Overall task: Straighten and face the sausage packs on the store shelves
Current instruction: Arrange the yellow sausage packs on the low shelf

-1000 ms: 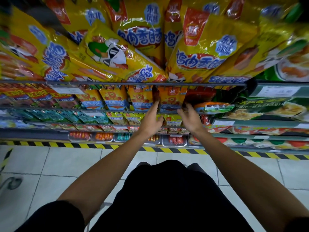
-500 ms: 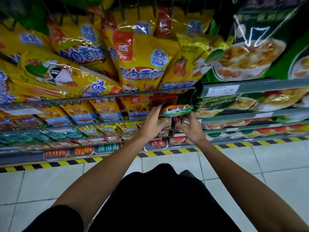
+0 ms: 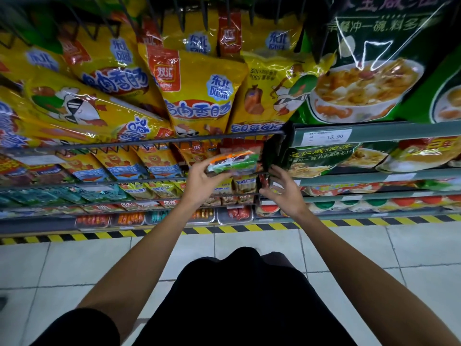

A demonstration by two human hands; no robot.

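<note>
My left hand (image 3: 199,182) grips a small green, orange and white sausage pack (image 3: 233,162), held flat just in front of the second wire shelf. My right hand (image 3: 283,189) hovers to the right of it with fingers spread, touching nothing that I can make out. Big yellow sausage bags (image 3: 197,96) hang in a row on the top wire rack (image 3: 159,142). Below them stand orange and blue sausage packs (image 3: 154,162), some tilted.
Green soup-mix bags (image 3: 369,78) fill the grey shelves on the right, above a price strip (image 3: 326,137) reading 15.90. Lower shelves hold small packs and metal trays (image 3: 234,213) of sausages. Yellow-black tape (image 3: 224,229) edges the tiled floor.
The view has shifted right and closer to the shelf. My left hand has taken the small green pack and lifted it; my right hand has let go and opened beside it.
</note>
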